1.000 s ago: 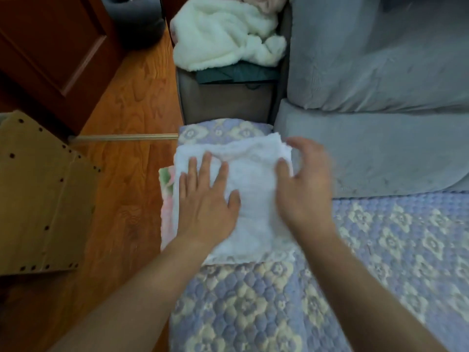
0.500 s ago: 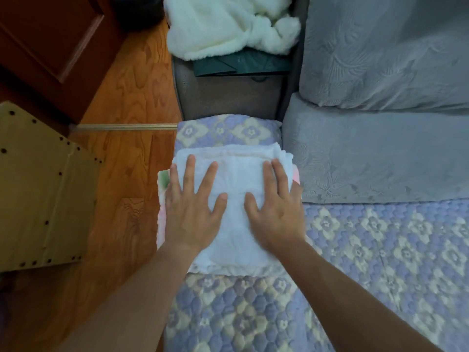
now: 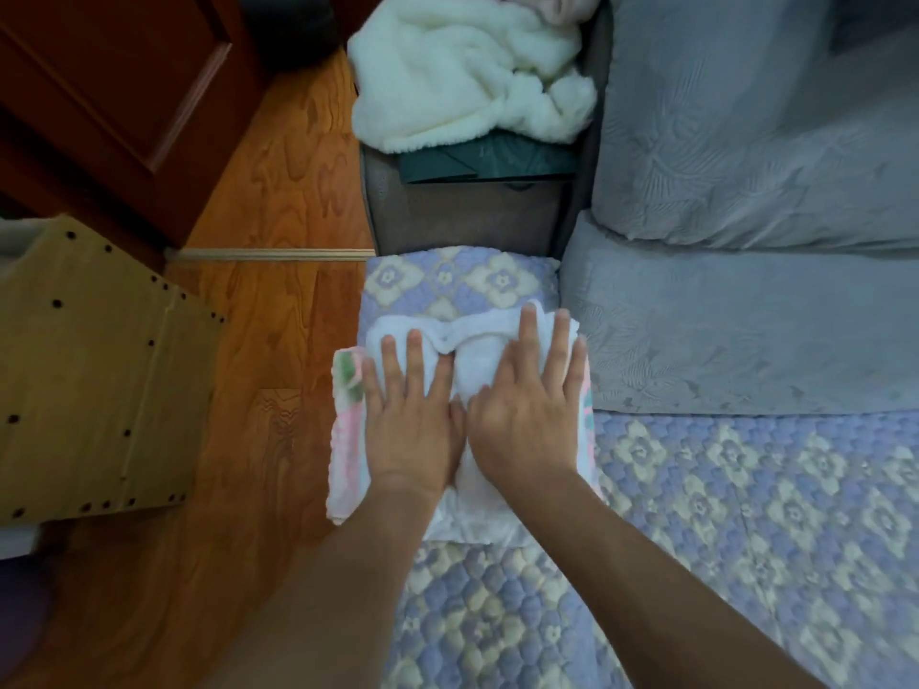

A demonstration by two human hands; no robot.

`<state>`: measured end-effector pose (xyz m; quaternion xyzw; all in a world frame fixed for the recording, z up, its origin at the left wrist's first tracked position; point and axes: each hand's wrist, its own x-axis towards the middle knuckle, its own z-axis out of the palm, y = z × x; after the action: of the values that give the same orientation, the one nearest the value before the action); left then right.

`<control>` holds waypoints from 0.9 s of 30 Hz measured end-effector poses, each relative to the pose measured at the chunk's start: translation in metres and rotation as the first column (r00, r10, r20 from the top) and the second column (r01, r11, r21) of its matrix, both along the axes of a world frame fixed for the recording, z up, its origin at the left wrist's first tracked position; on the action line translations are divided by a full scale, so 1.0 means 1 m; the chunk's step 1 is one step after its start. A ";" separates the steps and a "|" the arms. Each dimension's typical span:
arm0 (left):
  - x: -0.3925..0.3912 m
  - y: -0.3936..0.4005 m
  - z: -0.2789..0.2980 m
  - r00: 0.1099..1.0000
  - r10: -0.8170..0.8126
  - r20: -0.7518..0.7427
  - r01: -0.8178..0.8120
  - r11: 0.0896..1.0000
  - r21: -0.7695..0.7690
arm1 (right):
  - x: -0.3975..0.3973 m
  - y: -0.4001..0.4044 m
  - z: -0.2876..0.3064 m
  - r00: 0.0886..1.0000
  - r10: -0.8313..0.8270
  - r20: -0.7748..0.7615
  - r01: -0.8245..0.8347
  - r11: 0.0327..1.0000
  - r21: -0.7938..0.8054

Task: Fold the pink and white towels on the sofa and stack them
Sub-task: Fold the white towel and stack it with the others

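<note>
At the centre of the frame, the left hand (image 3: 410,430) and right hand (image 3: 529,420) are lying side by side, fingers straight, grip open, pressing flat on the folded white towel (image 3: 472,353). It is sitting atop the pink towel (image 3: 348,440) on the sofa's quilted floral cover (image 3: 746,514). A fluffy cream blanket (image 3: 467,72) is lying at upper centre.

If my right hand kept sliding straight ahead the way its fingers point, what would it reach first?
The right hand lies flat on the white towel, so it would first cross the towel's far edge, then the quilted cover, probably reaching the brown sofa arm after that; depth is unclear.
</note>
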<state>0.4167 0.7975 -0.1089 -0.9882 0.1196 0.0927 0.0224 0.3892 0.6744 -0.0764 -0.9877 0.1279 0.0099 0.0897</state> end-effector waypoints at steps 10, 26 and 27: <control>0.001 0.017 -0.023 0.991 0.120 -0.066 -0.129 0.979 -0.156 | 0.003 -0.029 -0.053 0.997 0.021 0.077 -0.034 0.984 0.173; 0.004 0.017 -0.010 0.997 0.064 -0.044 -0.070 0.987 -0.142 | 0.026 0.016 -0.006 0.983 0.152 0.107 -0.151 0.988 -0.025; 0.001 0.020 -0.007 0.997 0.051 -0.064 -0.059 0.991 -0.123 | 0.027 0.027 0.003 0.951 0.290 0.109 -0.289 0.957 -0.028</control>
<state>0.4176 0.8177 -0.1155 -0.9874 0.0985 0.1155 -0.0456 0.4162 0.7013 -0.0738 -0.9952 -0.0235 -0.0332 0.0888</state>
